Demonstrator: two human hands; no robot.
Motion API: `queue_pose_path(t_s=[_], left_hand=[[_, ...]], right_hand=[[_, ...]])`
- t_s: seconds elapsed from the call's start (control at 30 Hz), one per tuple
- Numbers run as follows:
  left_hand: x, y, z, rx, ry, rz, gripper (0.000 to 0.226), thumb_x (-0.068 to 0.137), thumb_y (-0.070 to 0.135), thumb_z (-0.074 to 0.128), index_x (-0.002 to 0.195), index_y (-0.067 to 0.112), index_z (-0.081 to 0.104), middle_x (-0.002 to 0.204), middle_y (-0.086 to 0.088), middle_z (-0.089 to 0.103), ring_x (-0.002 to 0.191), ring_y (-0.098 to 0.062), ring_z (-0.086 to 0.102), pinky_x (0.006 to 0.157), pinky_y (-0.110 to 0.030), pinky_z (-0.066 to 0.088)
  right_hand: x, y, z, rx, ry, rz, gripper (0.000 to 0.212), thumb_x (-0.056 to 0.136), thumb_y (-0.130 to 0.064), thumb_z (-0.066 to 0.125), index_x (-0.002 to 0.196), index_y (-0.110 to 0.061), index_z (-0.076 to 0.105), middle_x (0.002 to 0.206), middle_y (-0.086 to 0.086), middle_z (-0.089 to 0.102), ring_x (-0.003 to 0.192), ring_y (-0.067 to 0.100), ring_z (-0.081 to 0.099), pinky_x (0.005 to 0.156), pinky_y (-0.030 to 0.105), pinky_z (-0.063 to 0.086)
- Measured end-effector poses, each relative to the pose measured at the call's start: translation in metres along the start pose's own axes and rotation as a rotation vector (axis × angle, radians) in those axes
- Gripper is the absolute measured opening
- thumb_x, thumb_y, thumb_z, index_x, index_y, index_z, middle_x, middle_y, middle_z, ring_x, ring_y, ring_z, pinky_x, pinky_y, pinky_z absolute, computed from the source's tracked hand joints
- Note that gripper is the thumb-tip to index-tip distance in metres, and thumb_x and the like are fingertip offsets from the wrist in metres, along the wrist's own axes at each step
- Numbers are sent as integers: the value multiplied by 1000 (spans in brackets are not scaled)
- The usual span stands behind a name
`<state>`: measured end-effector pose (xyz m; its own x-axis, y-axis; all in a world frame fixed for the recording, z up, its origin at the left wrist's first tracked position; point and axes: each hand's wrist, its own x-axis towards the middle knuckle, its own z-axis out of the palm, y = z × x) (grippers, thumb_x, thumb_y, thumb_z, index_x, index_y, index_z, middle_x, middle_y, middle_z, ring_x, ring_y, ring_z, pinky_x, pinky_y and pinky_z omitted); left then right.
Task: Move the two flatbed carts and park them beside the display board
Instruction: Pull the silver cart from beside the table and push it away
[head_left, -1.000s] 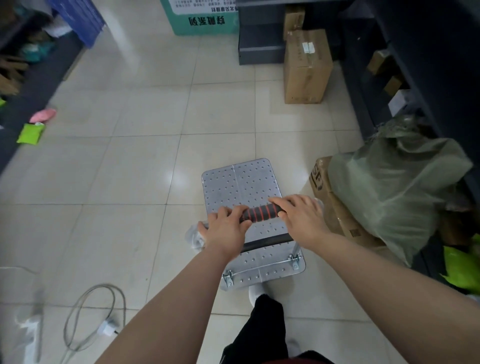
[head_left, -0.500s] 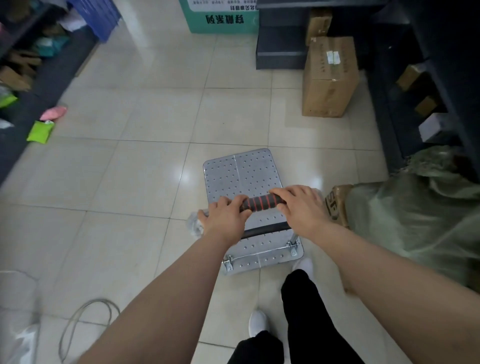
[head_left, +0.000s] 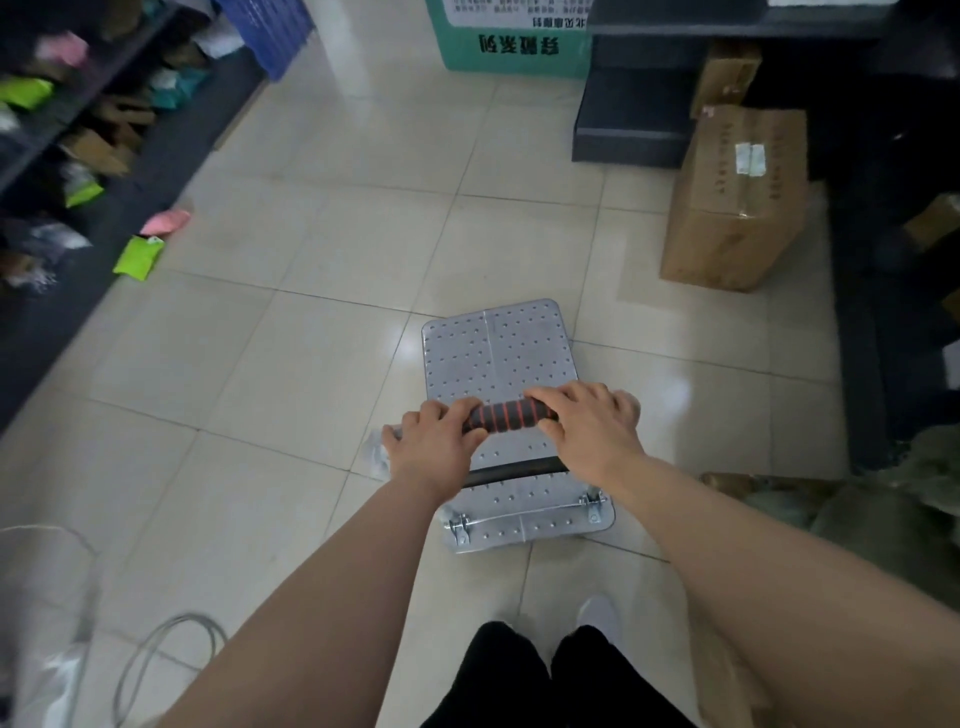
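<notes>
A small flatbed cart with a dimpled silver metal deck stands on the tiled floor in front of me. Its push handle has a black foam grip with red rings. My left hand is closed around the handle's left end. My right hand is closed over its right end. Only this one cart is in view. A green and white board with printed characters stands at the far end of the aisle.
Dark shelving with packets lines the left. A tall cardboard box and dark shelves stand on the right. Green plastic bags lie at my right. A grey cable lies on the floor at lower left. Green and pink packets lie on the floor.
The cart has rolled forward down the aisle with both hands on its handle. The box and the green board are nearer, and the bagged pile has slid back to my right.
</notes>
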<state>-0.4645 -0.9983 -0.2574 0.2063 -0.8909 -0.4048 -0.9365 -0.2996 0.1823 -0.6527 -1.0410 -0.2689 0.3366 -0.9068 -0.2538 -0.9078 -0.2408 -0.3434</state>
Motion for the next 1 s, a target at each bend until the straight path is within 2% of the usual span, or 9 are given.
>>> queue_pose_path(t_s=[0.23,0.43,0.7,1.0], left_hand=[[93,23,-30,-85,12,4,37,96,51,39,132,46,42,134,1,43,123,-28,39,109,-59,19],[187,27,-63,-101,50,34,37,97,50,38,132,42,42,131,0,45,124,-29,39,112,-55,13],[303,20,-116,-78,102,60,34,97,46,41,131,39,43,123,-3,49,114,-27,43,106,-43,26],[414,23,-166,-66,85,6,39,96,45,44,134,35,43,122,-5,50,113,-28,45,104,-40,28]], right_hand=[[100,20,-33,-46,18,-56,40,96,-32,45,134,-40,39,130,0,53,122,26,42,106,45,26],[204,24,-69,-137,-36,-131,42,96,-33,45,137,-35,38,119,5,57,112,27,49,101,43,37],[330,16,-94,-64,-10,-127,39,95,-35,46,134,-38,40,122,2,55,115,26,45,103,45,31],[455,18,-123,-29,-14,-217,39,95,-35,47,134,-37,39,121,4,55,113,25,45,101,39,33]])
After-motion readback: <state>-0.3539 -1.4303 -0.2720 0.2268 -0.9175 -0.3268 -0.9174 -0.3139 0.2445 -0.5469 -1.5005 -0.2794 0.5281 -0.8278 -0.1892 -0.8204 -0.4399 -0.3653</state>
